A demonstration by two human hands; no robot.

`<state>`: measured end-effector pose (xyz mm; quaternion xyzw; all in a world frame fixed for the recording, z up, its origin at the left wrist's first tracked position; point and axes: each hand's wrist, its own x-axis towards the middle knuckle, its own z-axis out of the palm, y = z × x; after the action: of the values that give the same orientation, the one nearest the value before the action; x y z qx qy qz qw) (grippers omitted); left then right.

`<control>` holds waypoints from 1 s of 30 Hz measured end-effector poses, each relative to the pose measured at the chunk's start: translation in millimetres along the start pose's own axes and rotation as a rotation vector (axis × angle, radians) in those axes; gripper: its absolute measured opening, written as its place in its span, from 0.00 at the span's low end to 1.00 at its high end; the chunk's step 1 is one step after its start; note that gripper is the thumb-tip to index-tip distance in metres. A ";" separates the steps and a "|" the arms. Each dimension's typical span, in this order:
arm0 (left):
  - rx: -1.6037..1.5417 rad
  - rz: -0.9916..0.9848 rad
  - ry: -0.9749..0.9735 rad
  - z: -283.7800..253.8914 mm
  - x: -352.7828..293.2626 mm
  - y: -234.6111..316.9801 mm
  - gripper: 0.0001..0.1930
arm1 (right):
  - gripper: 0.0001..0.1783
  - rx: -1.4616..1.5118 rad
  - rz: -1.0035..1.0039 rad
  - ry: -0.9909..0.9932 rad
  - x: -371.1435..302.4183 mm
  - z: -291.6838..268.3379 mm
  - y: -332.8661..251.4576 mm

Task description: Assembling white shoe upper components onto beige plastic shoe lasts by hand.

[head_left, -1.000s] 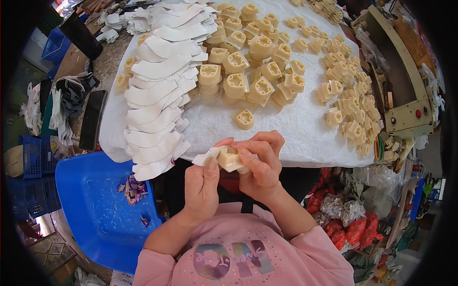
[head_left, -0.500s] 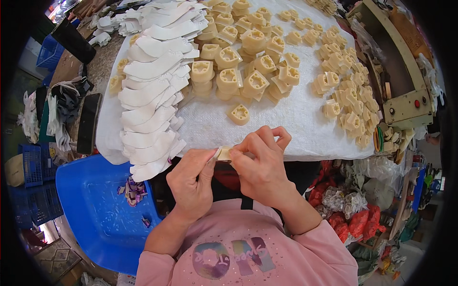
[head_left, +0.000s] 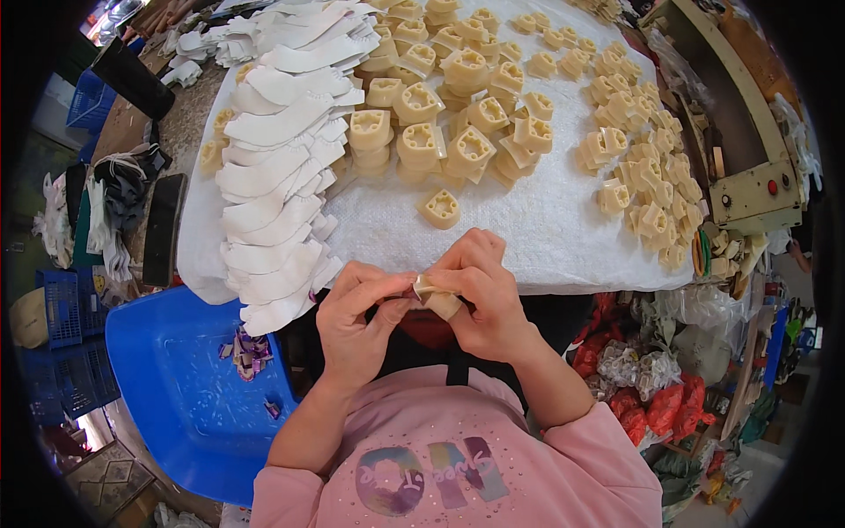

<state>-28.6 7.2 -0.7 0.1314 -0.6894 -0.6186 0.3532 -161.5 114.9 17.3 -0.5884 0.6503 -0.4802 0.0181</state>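
The cream block (head_left: 443,305) is showing more now than it was half a second ago, and it is sitting a little lower and more to the right, near the middle of the frame. The right hand (head_left: 484,299) is holding it, with thumb and fingers pressing close around it. The left hand (head_left: 352,321) is pinching a small purple bit (head_left: 410,292) between its thumb and finger, just beside the block; how its other fingers are touching things is too hidden to tell. Above the hands, one loose block (head_left: 440,209) is lying alone on the white cloth (head_left: 378,233). A big pile of cream blocks (head_left: 440,150) is standing at the upper middle, and smaller cream pieces (head_left: 647,176) are lying at the upper right. White strips (head_left: 273,185) are lying over each other in a long row at the upper left. At the lower left, a blue tub (head_left: 167,387) is holding purple scraps (head_left: 249,352). Red bags (head_left: 669,414) are lying at the lower right.
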 end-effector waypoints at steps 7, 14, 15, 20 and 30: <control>0.360 0.284 -0.015 7.1 6.9 6.4 0.03 | 0.15 0.252 0.045 -0.112 -2.7 -1.9 -1.1; 0.339 0.302 -0.051 6.4 5.6 10.9 0.06 | 0.15 0.257 -0.011 -0.156 -4.7 -0.5 -3.4; 0.333 0.299 -0.036 6.8 6.7 14.3 0.07 | 0.15 0.254 -0.010 -0.154 -4.9 0.0 -1.9; 0.509 0.441 0.100 -7.2 9.3 12.5 0.14 | 0.20 0.031 -0.108 -0.030 4.8 -1.1 -4.8; 0.154 0.352 0.159 1.8 6.3 21.3 0.16 | 0.16 0.956 0.698 0.219 -29.9 14.9 -16.1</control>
<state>-28.8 8.9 21.5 0.0839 -0.7170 -0.4804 0.4981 -131.5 131.8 3.5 -0.2136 0.5150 -0.7430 0.3702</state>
